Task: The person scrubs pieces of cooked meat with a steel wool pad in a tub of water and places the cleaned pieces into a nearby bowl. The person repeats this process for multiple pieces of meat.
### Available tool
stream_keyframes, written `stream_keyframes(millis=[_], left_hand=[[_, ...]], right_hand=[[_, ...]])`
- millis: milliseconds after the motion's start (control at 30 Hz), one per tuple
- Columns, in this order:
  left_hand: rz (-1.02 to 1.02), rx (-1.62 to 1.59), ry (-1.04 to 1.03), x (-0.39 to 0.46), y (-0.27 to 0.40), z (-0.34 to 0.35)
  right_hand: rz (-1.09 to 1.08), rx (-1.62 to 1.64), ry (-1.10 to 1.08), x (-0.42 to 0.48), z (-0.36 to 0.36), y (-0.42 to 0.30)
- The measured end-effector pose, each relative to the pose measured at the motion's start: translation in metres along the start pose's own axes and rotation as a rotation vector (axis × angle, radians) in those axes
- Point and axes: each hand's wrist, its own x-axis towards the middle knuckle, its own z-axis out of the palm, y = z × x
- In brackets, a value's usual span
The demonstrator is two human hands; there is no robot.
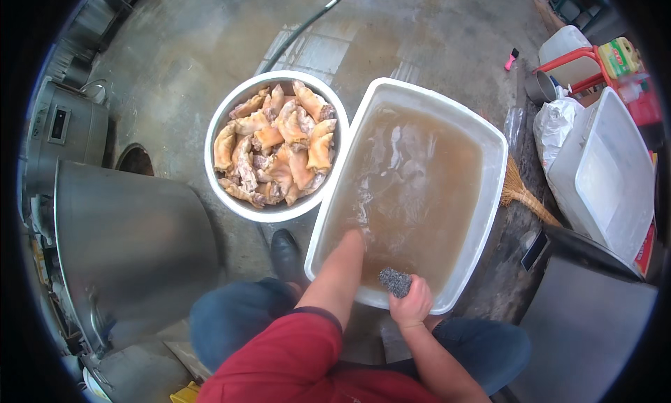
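A white plastic tub of murky brown water stands before me. My left forearm reaches down into it, and the water hides my left hand completely. At the near rim, my right hand grips a grey steel wool scourer just above the water. Left of the tub, its rim against or very close to it, is a round metal basin heaped with pig's trotters. Whether anything lies under the water cannot be seen.
A large steel pot stands at my left, near a round floor hole. A hose runs beyond the basin. On the right are a straw broom, a phone, a white bin and a pink brush.
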Motion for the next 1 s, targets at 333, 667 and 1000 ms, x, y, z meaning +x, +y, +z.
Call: stream_keyframes(millis=[333, 667, 1000], left_hand=[[0.036, 0.224, -0.159, -0.016, -0.008, 0.03], [0.141, -0.577, -0.457, -0.092, -0.04, -0.035], [0.525, -1.075, -0.427, -0.181, -0.029, -0.017]], right_hand=[[-0.006, 0.008, -0.014, -0.001, -0.004, -0.005], [0.164, 0.022, -0.034, 0.002, -0.01, -0.011], [0.545, 1.354, -0.159, 0.037, 0.023, 0.017]])
